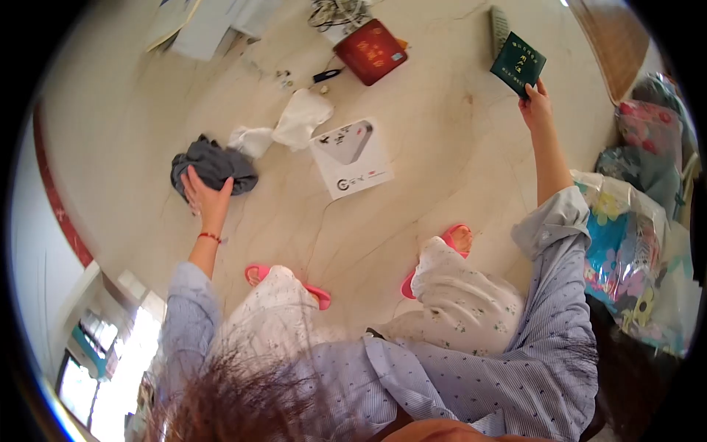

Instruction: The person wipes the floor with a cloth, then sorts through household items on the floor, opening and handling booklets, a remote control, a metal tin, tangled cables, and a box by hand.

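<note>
My left hand is at the crumpled dark grey cloth on the floor, thumb and fingers pressed into its near side. A red bracelet circles that wrist. Out to the far right, my right hand grips the lower corner of a dark green booklet with gold lettering. Just behind the booklet lies a grey remote control, partly covered by it in this view. White cloths lie beside the grey one, to its right. A flat white printed box sits between my hands.
At the back are a red box, coiled cables, a small black object, tiny loose pieces and white papers. Plastic bags stand along the right side. My feet in pink slippers are on the floor in front.
</note>
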Available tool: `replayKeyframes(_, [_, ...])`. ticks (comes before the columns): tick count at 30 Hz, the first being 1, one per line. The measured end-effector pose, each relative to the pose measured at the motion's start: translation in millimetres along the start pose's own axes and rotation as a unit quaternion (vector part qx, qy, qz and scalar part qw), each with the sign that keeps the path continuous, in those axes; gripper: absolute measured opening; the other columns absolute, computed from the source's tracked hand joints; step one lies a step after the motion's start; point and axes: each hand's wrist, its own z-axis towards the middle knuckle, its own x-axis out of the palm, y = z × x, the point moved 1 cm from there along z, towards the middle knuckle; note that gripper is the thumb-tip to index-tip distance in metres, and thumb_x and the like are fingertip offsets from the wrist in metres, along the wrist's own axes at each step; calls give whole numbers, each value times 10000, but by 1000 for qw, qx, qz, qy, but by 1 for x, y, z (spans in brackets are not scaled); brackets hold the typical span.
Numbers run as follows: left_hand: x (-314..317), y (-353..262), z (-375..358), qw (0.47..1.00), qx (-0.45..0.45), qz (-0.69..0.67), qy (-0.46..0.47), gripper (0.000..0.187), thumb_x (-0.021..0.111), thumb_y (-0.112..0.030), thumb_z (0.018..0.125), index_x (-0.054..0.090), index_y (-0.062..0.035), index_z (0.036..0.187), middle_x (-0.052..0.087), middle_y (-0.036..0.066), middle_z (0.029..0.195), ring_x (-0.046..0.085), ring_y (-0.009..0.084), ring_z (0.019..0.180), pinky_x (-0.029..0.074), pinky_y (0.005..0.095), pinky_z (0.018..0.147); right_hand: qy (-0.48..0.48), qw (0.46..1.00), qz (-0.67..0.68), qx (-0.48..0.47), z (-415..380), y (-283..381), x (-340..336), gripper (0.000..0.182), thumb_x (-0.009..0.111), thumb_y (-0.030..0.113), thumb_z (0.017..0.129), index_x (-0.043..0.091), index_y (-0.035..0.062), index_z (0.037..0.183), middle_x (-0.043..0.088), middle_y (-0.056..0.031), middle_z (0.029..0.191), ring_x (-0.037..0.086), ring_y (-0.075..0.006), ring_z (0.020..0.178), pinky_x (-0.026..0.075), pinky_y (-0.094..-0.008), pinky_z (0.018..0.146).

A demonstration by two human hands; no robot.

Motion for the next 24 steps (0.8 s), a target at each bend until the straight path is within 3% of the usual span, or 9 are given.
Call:
replayKeyframes(5, [-5,-5,-2,999,-7,36,14,898,688,-375,606,182,-140,1310,143,153,1366,153,347,1244,147,550,956,-22,989,-141,-34,54,-29,16,427,567,88,761,450,199,1157,550,-17,921,522,-141,765,420,-301,615])
replayKeyframes(7, [-7,-7,-4,999,3,48,14,884,683,-371,614,186,-139,1308,142,150,1366,140,339,1249,133,553,958,-225,865,-432,-121,79,-44,11,470,616,199,734,442,171,1170,541,-60,1025,522,-212,904,416,-380,751])
replayKeyframes(8, [-9,-8,-6,998,25,54,15,870,679,-366,622,191,-137,1305,142,147,1367,128,331,1255,118,556,960,-218,865,-436,-121,72,-47,16,470,616,199,734,442,171,1170,541,-60,1025,522,-212,904,416,-380,751])
replayKeyframes(10, [-12,-12,-9,998,48,43,5,815,673,-348,631,238,-130,1286,157,137,1363,119,311,1260,106,550,961,-273,659,-616,-335,-19,-7,66,528,637,270,706,437,129,1174,509,-104,1101,462,-248,1035,367,-379,858])
replayKeyframes(12, [-13,-20,-10,988,152,40,-2,764,673,-333,628,295,-123,1257,168,123,1361,132,298,1257,104,538,962,-83,675,-576,-454,-36,3,86,591,653,303,685,413,109,1189,465,-110,1158,402,-255,1091,333,-354,895])
replayKeyframes(14, [-16,-41,-9,983,179,32,-14,723,676,-314,617,339,-131,1229,221,108,1337,169,288,1242,124,519,956,15,656,-528,-538,-51,-12,118,653,679,328,650,396,101,1193,437,-127,1180,358,-281,1119,305,-367,913])
replayKeyframes(19, [-15,-101,0,932,347,51,93,683,677,-254,598,386,-121,1201,312,91,1273,238,259,1204,187,461,938,131,692,-524,-479,-152,-39,208,899,720,405,563,256,141,1287,315,-178,1260,296,-319,1163,272,-387,940])
replayKeyframes(21, [-10,-117,3,907,408,68,78,628,660,-229,614,411,-130,1182,332,89,1259,268,258,1185,219,441,924,113,643,-623,-431,-165,-46,223,1000,732,405,535,160,174,1322,232,-201,1295,249,-345,1188,260,-400,949])
replayKeyframes(24, [12,-131,13,862,499,79,41,496,617,-173,648,472,-147,1122,394,83,1209,356,240,1116,292,390,881,135,682,-597,-400,-155,-56,229,994,728,341,542,135,192,1326,226,-210,1290,267,-355,1168,281,-407,936])
